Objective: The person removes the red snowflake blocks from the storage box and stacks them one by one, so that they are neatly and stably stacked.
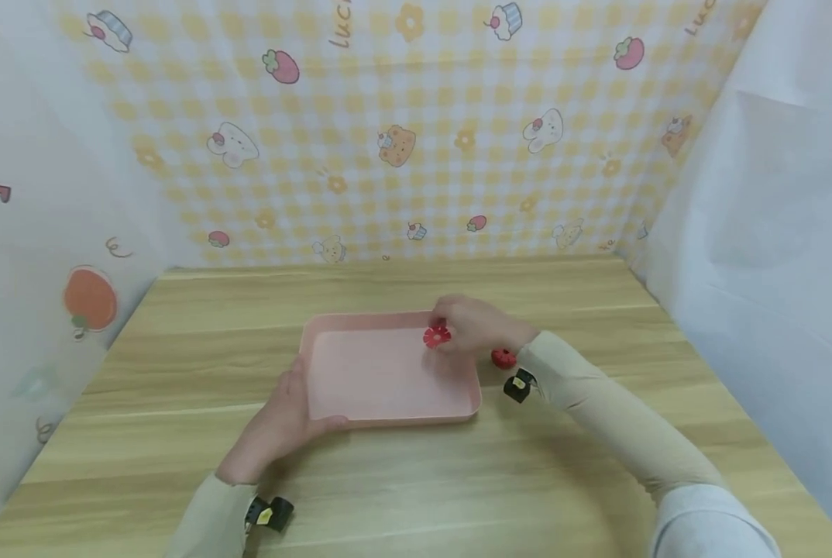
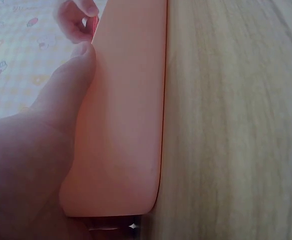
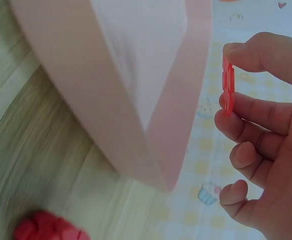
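Note:
In the head view a shallow pink tray [image 1: 381, 380] lies on the table. My left hand [image 1: 281, 415] holds its near left corner, with the thumb along the front rim and the fingers at the left side. Over the tray's far right part, my right hand [image 1: 479, 325] pinches a thin red slotted disc [image 1: 437, 335], flower-like in outline. The right wrist view shows this red disc [image 3: 228, 82] edge-on between thumb and fingertips, above the rim. Just right of the tray, partly beside the right wrist, is a red clump [image 1: 503, 358] of what look like similar pieces.
The wood-grain table [image 1: 416, 496] stretches around the tray. A yellow checked cloth [image 1: 416, 155] with cartoon prints hangs at the back, and pale sheets [image 1: 771, 194] enclose the sides. Each wrist carries a small black camera [image 1: 519, 385].

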`<state>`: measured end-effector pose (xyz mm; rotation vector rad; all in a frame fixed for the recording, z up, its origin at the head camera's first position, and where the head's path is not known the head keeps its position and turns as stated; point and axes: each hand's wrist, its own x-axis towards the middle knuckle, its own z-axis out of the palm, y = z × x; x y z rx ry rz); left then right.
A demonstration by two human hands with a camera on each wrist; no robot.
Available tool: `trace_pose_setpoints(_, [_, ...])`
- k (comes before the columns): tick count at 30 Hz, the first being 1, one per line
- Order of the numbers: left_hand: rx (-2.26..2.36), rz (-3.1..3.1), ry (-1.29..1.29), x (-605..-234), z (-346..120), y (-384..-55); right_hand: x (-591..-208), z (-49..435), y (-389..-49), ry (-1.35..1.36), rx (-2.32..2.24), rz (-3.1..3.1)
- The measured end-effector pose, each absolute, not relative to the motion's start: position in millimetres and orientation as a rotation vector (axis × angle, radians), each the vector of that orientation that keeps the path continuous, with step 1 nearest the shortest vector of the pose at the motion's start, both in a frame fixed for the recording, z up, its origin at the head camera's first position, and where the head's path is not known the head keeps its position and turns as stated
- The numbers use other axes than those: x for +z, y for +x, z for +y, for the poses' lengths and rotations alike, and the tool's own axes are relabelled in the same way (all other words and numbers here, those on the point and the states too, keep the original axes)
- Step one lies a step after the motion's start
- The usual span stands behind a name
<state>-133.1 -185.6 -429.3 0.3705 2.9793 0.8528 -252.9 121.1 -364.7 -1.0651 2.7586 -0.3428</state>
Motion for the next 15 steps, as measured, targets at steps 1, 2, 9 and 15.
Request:
trace_pose_setpoints(1, [0.857, 2.987, 0.377, -429, -186, -133, -364, 124, -252, -1.043, -0.351, 2.767])
trace_pose_setpoints(2, [0.867, 2.990, 0.385, -429, -186, -133, -363, 128, -252, -1.017, -0.360, 2.775])
trace_pose_setpoints(9, [0.876, 2.989, 0.385, -426, -188, -129, -365, 154, -248, -0.944, -0.457, 2.792])
trace_pose_setpoints(15, [0.834, 2.980, 0.364, -422, -189, -127, -368, 177, -245, -0.969, -0.520, 2.834])
